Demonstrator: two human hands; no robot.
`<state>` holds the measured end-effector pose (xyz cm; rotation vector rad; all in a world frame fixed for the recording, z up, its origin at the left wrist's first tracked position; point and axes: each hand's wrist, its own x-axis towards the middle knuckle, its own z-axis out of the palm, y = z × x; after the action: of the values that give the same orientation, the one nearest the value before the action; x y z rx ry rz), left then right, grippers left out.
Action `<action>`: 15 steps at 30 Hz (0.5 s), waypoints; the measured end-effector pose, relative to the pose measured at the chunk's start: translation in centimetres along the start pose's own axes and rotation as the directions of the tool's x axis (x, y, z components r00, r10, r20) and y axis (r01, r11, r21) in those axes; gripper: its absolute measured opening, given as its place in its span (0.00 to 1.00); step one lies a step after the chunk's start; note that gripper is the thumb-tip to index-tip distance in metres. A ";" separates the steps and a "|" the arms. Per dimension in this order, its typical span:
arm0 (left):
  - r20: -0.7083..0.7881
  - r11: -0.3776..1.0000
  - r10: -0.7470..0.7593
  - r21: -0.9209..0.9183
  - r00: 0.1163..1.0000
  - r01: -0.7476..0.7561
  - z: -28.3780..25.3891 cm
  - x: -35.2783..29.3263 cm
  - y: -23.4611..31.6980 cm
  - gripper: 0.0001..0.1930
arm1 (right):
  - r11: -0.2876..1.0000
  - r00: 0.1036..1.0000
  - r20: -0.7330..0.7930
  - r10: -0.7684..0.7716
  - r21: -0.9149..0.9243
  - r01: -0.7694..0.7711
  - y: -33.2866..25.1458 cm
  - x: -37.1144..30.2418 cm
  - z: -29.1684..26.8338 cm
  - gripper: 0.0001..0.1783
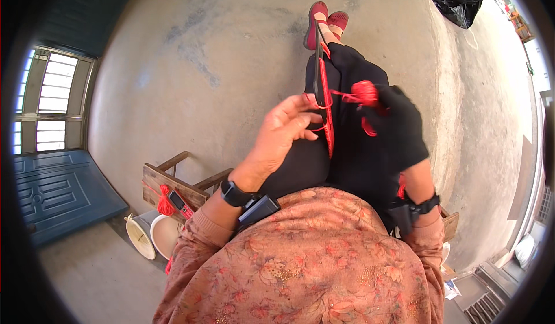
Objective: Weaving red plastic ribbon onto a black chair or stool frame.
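Observation:
A long, narrow black frame [317,63], seen nearly edge-on, stands over my dark-trousered lap and reaches toward my shins. Red cord [330,134] is wound along its right side. My bare left hand [281,128] is at the frame's left, its fingers bent, with red cord looping from them to the frame. To the right, my right hand [399,121] wears a black glove and is closed on a bundle of red cord [364,92]. From this bundle a strand runs left to the frame. The glove hides some of the bundle.
By my left elbow, a wooden bench [173,182] carries a coil of red cord [165,201] and a red phone [181,203]. Below it stand pale buckets [140,237]. A black plastic bag [457,4] lies at the far right. Blue door panel [63,194] at left.

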<state>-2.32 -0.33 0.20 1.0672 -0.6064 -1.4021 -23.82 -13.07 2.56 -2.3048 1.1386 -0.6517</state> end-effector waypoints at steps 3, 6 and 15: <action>-0.001 0.993 -0.120 -0.023 0.993 0.120 -0.5 0.6 -1.8 0.19 | 0.970 0.994 0.065 -0.084 -0.222 0.096 -2.0 0.3 2.4 0.21; -0.022 0.986 -0.163 -0.038 0.986 0.162 -0.8 0.7 -2.7 0.18 | 0.994 0.988 0.110 -0.107 0.022 0.105 -3.3 0.5 3.7 0.24; 0.002 0.821 -0.148 -0.557 0.989 0.124 -3.9 2.1 0.2 0.13 | 0.745 0.972 0.116 0.205 0.626 -0.232 -3.4 -2.0 1.7 0.32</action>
<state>1.40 -1.44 -1.86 0.6693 -0.0650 -1.5467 -21.85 -9.27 2.99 -1.5679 0.9531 -0.7543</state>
